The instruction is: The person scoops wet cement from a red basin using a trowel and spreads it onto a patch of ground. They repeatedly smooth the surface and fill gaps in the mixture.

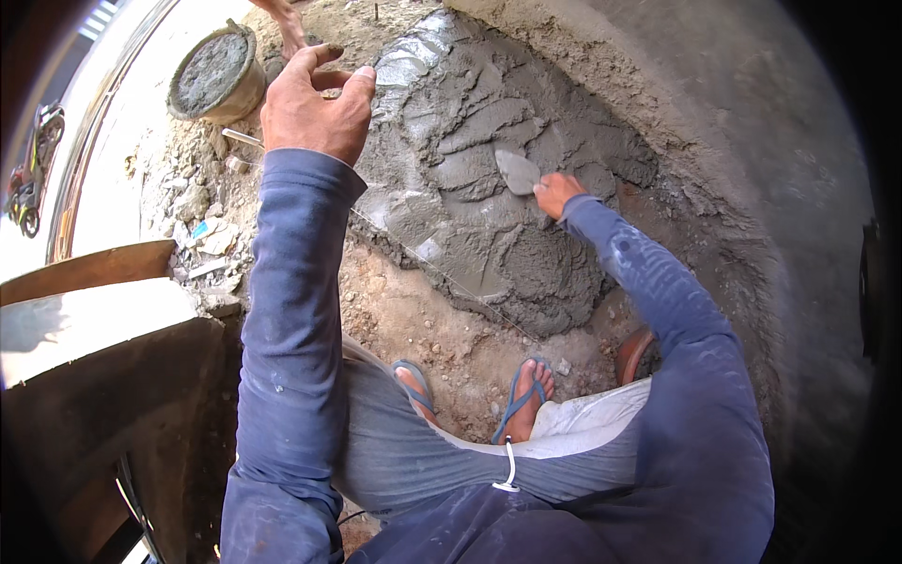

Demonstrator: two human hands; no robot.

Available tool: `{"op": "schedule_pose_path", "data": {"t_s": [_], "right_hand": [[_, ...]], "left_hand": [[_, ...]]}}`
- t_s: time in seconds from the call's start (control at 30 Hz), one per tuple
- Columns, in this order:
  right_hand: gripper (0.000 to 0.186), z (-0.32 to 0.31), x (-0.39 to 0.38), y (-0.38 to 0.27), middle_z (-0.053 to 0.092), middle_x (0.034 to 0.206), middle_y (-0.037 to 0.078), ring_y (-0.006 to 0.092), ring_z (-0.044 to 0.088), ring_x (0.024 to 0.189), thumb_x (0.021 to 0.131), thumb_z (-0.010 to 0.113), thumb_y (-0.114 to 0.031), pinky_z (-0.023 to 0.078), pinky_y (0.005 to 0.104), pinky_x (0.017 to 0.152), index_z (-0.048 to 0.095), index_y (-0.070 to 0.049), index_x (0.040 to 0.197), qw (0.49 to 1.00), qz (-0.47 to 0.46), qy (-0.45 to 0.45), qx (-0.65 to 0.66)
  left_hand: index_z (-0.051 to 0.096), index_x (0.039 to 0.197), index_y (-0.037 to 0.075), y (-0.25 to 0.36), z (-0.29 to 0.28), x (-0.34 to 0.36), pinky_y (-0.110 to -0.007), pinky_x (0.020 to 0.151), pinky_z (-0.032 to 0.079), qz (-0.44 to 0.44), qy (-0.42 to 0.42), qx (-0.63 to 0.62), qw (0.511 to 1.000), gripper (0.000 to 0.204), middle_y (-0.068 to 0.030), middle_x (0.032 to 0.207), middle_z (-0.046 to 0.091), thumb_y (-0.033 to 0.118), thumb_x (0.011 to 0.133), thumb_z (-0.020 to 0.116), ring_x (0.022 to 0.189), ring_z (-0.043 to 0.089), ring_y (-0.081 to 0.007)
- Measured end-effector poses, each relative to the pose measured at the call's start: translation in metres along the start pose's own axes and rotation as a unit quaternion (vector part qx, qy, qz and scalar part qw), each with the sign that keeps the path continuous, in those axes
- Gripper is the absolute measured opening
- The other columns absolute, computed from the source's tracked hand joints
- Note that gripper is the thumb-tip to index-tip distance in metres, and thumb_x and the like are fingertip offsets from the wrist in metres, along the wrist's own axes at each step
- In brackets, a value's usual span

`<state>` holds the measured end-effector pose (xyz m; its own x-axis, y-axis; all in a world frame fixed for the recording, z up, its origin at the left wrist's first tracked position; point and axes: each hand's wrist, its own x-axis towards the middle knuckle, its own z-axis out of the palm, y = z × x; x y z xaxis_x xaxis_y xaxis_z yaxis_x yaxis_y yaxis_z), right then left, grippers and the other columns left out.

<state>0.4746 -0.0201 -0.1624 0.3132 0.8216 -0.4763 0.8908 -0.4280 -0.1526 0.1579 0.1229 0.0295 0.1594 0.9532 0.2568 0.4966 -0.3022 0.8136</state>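
Observation:
My right hand (559, 195) is closed around the handle of a trowel (518, 173), whose pale blade lies against a broad patch of wet grey mortar (484, 127). Ridges and smears mark the mortar's surface. Raised at the upper left, my left hand (321, 111) has its thumb and index finger apart, and I see nothing between them. Its remaining fingers are partly hidden by the hand itself. A bucket of grey mortar (218, 79) stands to the left of that hand.
Another person's bare foot (290, 30) shows beside the bucket. A thin string (434, 268) crosses the mortar's near edge. Rubble (194, 202) lies at the left, and a rough wall (742, 113) rises on the right. My sandalled feet (522, 399) stand on bare soil.

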Motion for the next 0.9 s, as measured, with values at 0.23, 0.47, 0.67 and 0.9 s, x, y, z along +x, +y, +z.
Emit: {"op": "schedule_pose_path", "data": {"t_s": [0.23,0.47,0.67,0.9], "right_hand": [[0.024,-0.067,-0.168,0.128,0.066,0.088,0.018,0.0386,0.065,0.088,0.082,0.065,-0.026,0.049,0.0460,0.077,0.062,-0.005,0.094,0.998,-0.002,-0.032,0.049],[0.028,-0.066,-0.423,0.247,0.068,0.089,0.022,0.0390,0.067,0.090,0.076,0.065,-0.018,0.051,0.0451,0.078,0.068,-0.006,0.102,0.939,0.344,-0.010,0.020],[0.043,0.082,-0.470,0.259,0.067,0.106,0.022,0.0410,0.064,0.099,0.077,0.069,-0.035,0.050,0.0493,0.088,0.066,-0.003,0.105,0.853,0.508,-0.037,-0.118],[0.035,0.107,-0.467,0.217,0.068,0.101,0.023,0.0417,0.064,0.098,0.081,0.064,-0.032,0.050,0.0485,0.085,0.068,-0.003,0.100,0.895,0.446,-0.010,0.013]], "left_hand": [[0.062,0.120,0.002,-0.002,-0.002,0.002,-0.031,0.080,0.054,-0.027,-0.017,-0.004,0.999,0.045,-0.0145,0.096,0.072,0.024,0.082,0.073,0.085,0.070,-0.0210],[0.056,0.128,0.002,-0.014,-0.025,0.007,-0.025,0.065,0.050,-0.086,-0.026,-0.080,0.993,0.045,-0.0146,0.105,0.069,0.019,0.089,0.070,0.079,0.069,-0.0150],[0.057,0.127,0.002,-0.015,-0.025,0.015,-0.025,0.064,0.052,-0.105,-0.017,-0.107,0.989,0.044,-0.0136,0.104,0.069,0.018,0.088,0.070,0.078,0.069,-0.0146],[0.057,0.126,-0.001,-0.009,-0.024,0.010,-0.025,0.068,0.053,-0.098,-0.029,-0.110,0.989,0.048,-0.0154,0.105,0.070,0.019,0.086,0.073,0.080,0.071,-0.0164]]}}
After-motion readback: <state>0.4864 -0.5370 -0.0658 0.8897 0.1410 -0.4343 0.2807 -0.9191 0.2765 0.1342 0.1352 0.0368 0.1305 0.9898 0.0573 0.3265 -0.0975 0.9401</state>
